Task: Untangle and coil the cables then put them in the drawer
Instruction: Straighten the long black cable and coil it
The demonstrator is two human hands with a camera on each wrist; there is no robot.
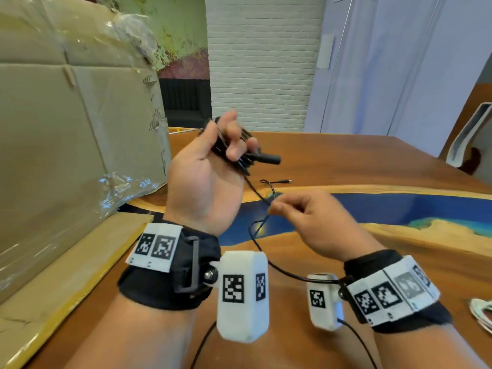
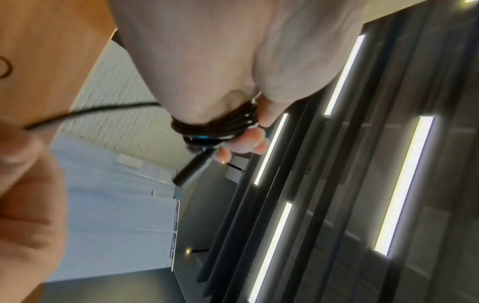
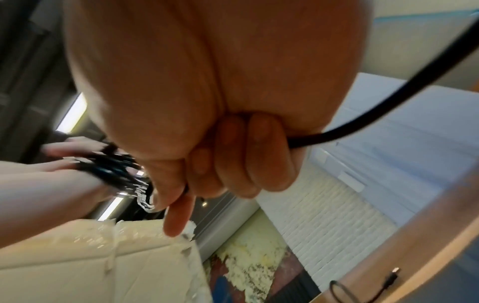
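My left hand [image 1: 213, 166] is raised palm-up above the table and grips a bundle of black cable loops [image 1: 237, 153]; a thick black plug [image 1: 269, 159] sticks out to the right of its fingers. In the left wrist view the coil [image 2: 220, 123] wraps across the fingers, with the plug [image 2: 191, 172] hanging below. A loose strand runs down from the coil to my right hand [image 1: 306, 217], which pinches the black cable [image 1: 262, 199] lower and to the right. In the right wrist view the right fingers [image 3: 241, 160] curl round the cable [image 3: 362, 121]. The cable's small end plug [image 1: 286, 181] lies on the table.
A large cardboard box [image 1: 66, 129] with torn tape stands at the left, one flap [image 1: 66, 275] lying flat on the wooden table [image 1: 372, 161] with its blue resin band. A chair back [image 1: 468, 134] stands far right. Some white cable [image 1: 482, 312] lies at the right edge. No drawer is in view.
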